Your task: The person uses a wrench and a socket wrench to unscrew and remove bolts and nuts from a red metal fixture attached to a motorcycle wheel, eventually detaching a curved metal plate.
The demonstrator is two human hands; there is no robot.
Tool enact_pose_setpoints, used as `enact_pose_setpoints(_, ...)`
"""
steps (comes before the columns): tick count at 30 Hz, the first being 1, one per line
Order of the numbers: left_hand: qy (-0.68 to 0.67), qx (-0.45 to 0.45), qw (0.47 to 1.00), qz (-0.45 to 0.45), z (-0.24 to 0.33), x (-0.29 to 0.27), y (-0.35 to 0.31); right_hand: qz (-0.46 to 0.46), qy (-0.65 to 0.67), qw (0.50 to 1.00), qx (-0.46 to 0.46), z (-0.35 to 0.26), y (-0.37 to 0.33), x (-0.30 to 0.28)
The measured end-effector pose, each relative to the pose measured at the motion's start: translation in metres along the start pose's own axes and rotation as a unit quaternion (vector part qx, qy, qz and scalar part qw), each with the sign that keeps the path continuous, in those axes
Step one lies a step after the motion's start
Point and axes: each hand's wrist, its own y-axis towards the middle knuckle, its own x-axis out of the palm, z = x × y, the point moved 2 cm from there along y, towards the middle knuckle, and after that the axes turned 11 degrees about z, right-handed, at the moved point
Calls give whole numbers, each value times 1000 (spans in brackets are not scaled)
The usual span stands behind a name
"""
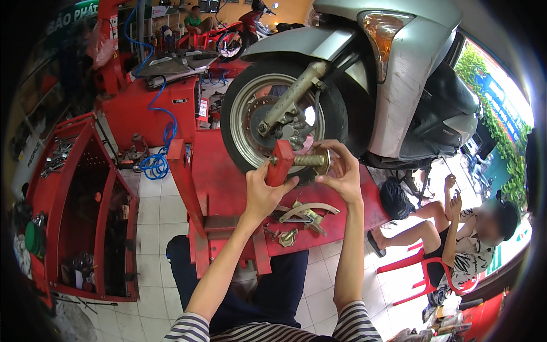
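My left hand [263, 192] wraps round the red steel post [280, 165] of a wheel clamp, thumb toward me. A threaded clamp screw [306, 160] sticks out of that post to the right and carries a round metal plate [322, 162] at its end. The fingers and thumb of my right hand [344, 174] curl about the plate's rim. Just beyond both hands stands the front wheel [236, 114] of a silver scooter [399, 97]. Below my hands, curved metal brackets [310, 215] and a knob-like metal part [288, 237] lie on the red lift platform [347, 228].
A second red post [185, 182] rises at the left. Further left stands a red tool cabinet [85, 211], with a coiled blue air hose [156, 165] near it. A seated person [456, 228] is at the right on a red chair [416, 273]. Another person [199, 23] sits far back.
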Motion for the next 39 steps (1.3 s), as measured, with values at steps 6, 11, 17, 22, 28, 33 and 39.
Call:
enact_pose_setpoints(6,27,17,999,-4,1,-3,2,-22,-93,984,152,5,-5,-6)
enact_pose_setpoints(11,28,3,1000,-5,2,-2,2,57,15,998,-14,-25,-4,26)
enact_pose_setpoints(17,42,2,999,-8,5,-4,2,-21,-36,980,196,-12,0,4)
enact_pose_setpoints(22,48,4,999,-6,5,-3,1,66,-5,994,82,3,-15,19)
enact_pose_setpoints(28,56,-11,998,-18,5,-5,2,29,-130,991,21,1,-11,9)
enact_pose_setpoints(33,48,-15,999,-15,6,-4,1,12,-103,987,126,-5,-13,-1)
enact_pose_setpoints(39,53,-5,998,-12,6,-8,1,35,-168,984,-45,-17,-8,23)
